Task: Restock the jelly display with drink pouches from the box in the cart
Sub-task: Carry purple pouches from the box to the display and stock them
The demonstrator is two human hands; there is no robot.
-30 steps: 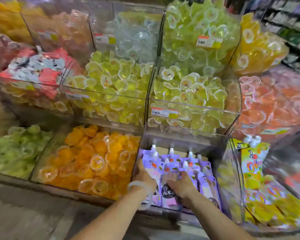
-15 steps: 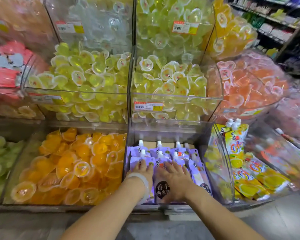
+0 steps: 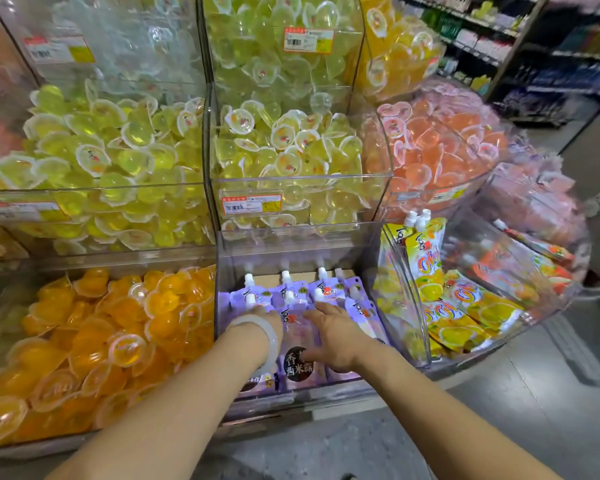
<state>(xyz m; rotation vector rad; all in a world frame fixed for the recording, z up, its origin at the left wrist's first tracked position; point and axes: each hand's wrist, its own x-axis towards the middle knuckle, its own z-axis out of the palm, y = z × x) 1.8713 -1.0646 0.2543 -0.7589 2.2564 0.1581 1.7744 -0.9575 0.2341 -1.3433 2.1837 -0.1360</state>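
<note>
Both my hands reach into the clear acrylic bin (image 3: 368, 251) at the bottom centre of the jelly display, where purple drink pouches (image 3: 300, 348) with white screw caps lie in overlapping rows, spouts toward the back. My right hand (image 3: 333, 332) lies palm down on the pouches with the fingers straight and slightly spread, pressing rather than gripping; it covers the pouches on that side so their labels cannot be read. My left hand (image 3: 269, 315) is mostly hidden behind my own wrist and the pale translucent bangle (image 3: 257, 322) around it; only the knuckles show against the pouches, and I cannot tell whether the fingers are curled round a pouch or flat. One pouch between my hands shows a dark round label with Chinese characters. To the left, a bin of orange jelly cups (image 3: 94, 341) is cut off by the frame's edge. Above sit bins of yellow-green jelly cups (image 3: 101, 157) and paler yellow jelly cups (image 3: 284, 143), each fronted by a price tag too blurred to read. To the right, yellow citrus drink pouches (image 3: 454, 306) stand and lie in a curved bin, with peach-coloured jelly cups (image 3: 440, 150) above them. Store shelves (image 3: 534, 46) behind are smeared by blur. The box and cart are outside the frame.
</note>
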